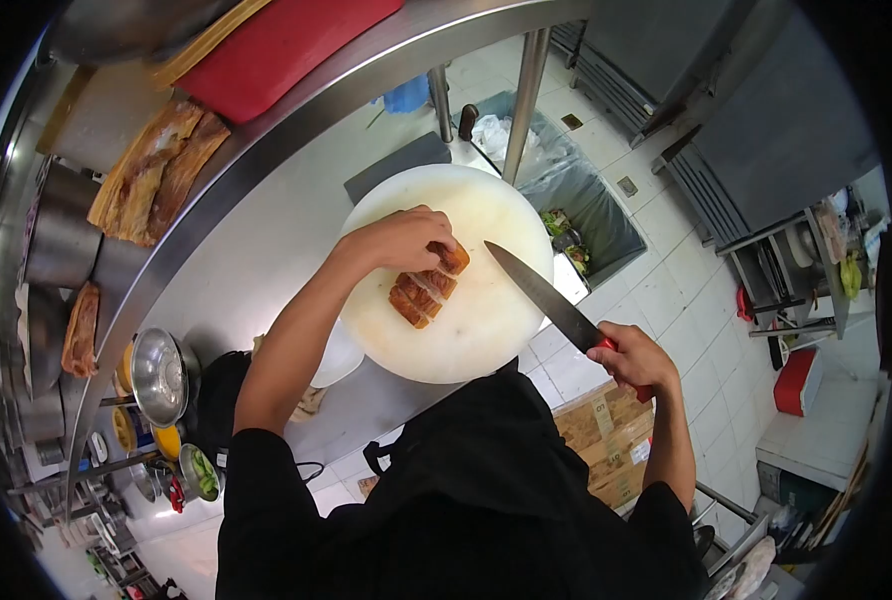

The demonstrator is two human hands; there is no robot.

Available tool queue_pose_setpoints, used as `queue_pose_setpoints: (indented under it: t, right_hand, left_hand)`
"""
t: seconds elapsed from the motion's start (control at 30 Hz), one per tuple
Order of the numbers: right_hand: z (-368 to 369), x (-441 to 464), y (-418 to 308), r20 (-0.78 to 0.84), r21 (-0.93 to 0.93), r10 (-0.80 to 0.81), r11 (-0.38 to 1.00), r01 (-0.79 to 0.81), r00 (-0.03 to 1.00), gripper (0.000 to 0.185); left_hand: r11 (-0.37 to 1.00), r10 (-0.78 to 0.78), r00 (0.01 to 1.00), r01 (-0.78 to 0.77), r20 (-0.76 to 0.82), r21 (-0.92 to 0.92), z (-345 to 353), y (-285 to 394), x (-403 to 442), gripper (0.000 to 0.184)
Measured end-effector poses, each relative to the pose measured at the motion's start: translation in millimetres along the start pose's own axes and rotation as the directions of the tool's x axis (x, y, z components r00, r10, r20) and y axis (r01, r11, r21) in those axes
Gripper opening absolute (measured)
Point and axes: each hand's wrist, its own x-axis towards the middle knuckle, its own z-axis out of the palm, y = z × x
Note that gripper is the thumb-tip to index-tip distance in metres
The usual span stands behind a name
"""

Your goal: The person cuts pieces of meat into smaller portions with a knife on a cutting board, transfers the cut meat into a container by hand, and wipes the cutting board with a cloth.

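Observation:
A round white cutting board (pixel 476 340) lies on the metal counter. On it are browned pieces of meat (pixel 422 298), cut into several chunks lying side by side. My left hand (pixel 413 240) is bent over the upper end piece, its fingertips touching it; the thumb side is partly hidden. My right hand (pixel 635 361) is closed around the red handle of a large knife (pixel 551 303). The blade extends up and left over the board's right part, its tip apart from the meat.
A metal shelf (pixel 266 130) at the upper left holds larger meat slabs (pixel 156 175) and a red tray (pixel 286 50). A lined bin (pixel 606 225) stands beyond the board. Metal bowls (pixel 160 377) are at the left. Flattened cardboard (pixel 601 440) lies on the floor.

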Motion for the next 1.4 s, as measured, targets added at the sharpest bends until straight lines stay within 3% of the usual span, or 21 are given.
queue_pose_setpoints:
  t: [0.13,0.23,0.3,0.37,0.4,0.43,0.5,0.57,0.6,0.7,0.77,0.8,0.87,0.93,1.03,1.13,1.2,1.37,1.4]
  right_hand:
    - [-3.5,19.8,-14.3,0.016,-0.052,-0.038,0.998,0.039,0.999,0.027]
    - [-3.9,43.9,-28.6,0.002,-0.147,-0.063,0.987,0.062,0.998,0.026]
    - [-3.1,53.5,-34.9,-0.041,-0.361,-0.227,0.912,0.197,0.973,0.024]
    - [-1.6,50.8,-43.9,-0.039,-0.395,-0.205,0.902,0.173,0.978,0.023]
    - [0.5,48.1,-42.8,-0.058,-0.497,-0.251,0.846,0.190,0.966,0.022]
    - [2.5,45.5,-43.9,-0.071,-0.593,-0.298,0.780,0.200,0.952,0.021]
    - [4.3,36.4,-52.4,-0.089,-0.592,-0.217,0.797,0.124,0.972,0.020]
    - [8.2,30.4,-51.5,-0.139,-0.629,-0.186,0.776,0.059,0.973,0.022]
    - [9.0,28.6,-51.9,-0.169,-0.623,-0.159,0.782,0.020,0.973,0.022]
    - [7.1,30.3,-42.1,-0.194,-0.462,-0.143,0.886,0.038,0.971,0.022]
    - [8.3,32.4,-46.6,-0.197,-0.417,-0.114,0.909,0.022,0.974,0.025]
    - [9.2,35.6,-43.6,-0.210,-0.379,-0.103,0.925,0.016,0.972,0.025]
    - [10.6,41.2,-43.6,-0.200,-0.351,-0.103,0.936,0.027,0.974,0.025]
    - [12.4,49.3,-48.1,-0.213,-0.210,0.069,0.971,-0.115,0.975,0.023]
    - [14.2,67.9,-26.4,-0.220,-0.177,-0.067,0.984,0.028,0.973,0.023]
    - [17.1,74.8,-29.0,-0.191,-0.188,-0.127,0.978,0.091,0.973,0.033]
    - [17.8,76.1,-31.5,-0.174,-0.168,-0.185,0.973,0.156,0.967,0.046]
    - [25.6,78.5,-40.8,-0.170,-0.218,-0.173,0.967,0.134,0.970,0.050]
    - [27.5,82.3,-34.5,-0.177,-0.232,-0.243,0.952,0.199,0.954,0.051]
  left_hand:
    - [0.999,-0.036,0.992,0.036,-0.124,0.001,12.9,-2.1,-10.0,0.038]
    - [0.995,0.013,0.954,-0.043,-0.301,-0.092,29.5,-7.6,-3.6,0.040]
    - [0.984,-0.068,0.952,0.014,-0.299,-0.178,29.8,-6.3,-1.3,0.039]
    - [0.979,-0.095,0.945,0.031,-0.312,-0.203,32.4,-6.9,-6.8,0.038]
    - [0.973,-0.099,0.908,0.003,-0.406,-0.231,34.2,-5.6,-14.2,0.038]
    - [0.966,-0.106,0.863,-0.028,-0.494,-0.256,31.2,3.1,-25.6,0.038]
    - [0.979,-0.070,0.756,-0.074,-0.651,-0.190,22.7,30.0,-70.0,0.041]
    - [0.983,-0.140,0.607,-0.012,-0.782,-0.185,37.2,43.8,-126.4,0.042]
    - [0.958,-0.270,0.513,0.063,-0.815,-0.278,46.3,54.3,-156.8,0.040]
    - [0.827,-0.542,0.092,0.236,-0.836,-0.510,107.3,48.2,-233.1,0.038]
    - [0.730,-0.623,-0.083,0.296,-0.778,-0.616,159.9,29.8,-268.0,0.041]
    - [0.724,-0.625,-0.094,0.302,-0.775,-0.620,184.2,21.2,-275.0,0.041]
    - [0.662,-0.584,-0.168,0.468,-0.794,-0.585,222.4,11.6,-286.3,0.046]
    - [0.572,-0.598,-0.117,0.631,-0.793,-0.524,241.0,6.3,-283.1,0.053]
    - [0.496,-0.560,-0.074,0.767,-0.825,-0.406,270.5,-19.3,-271.3,0.054]
    - [0.476,-0.662,-0.065,0.732,-0.747,-0.487,285.0,-44.0,-262.4,0.050]
    - [0.444,-0.646,-0.084,0.768,-0.759,-0.462,296.3,-52.8,-257.8,0.049]
    - [0.416,-0.574,-0.119,0.810,-0.810,-0.413,307.7,-62.6,-249.3,0.044]
    - [0.348,-0.595,-0.144,0.841,-0.791,-0.414,303.3,-57.1,-247.3,0.039]
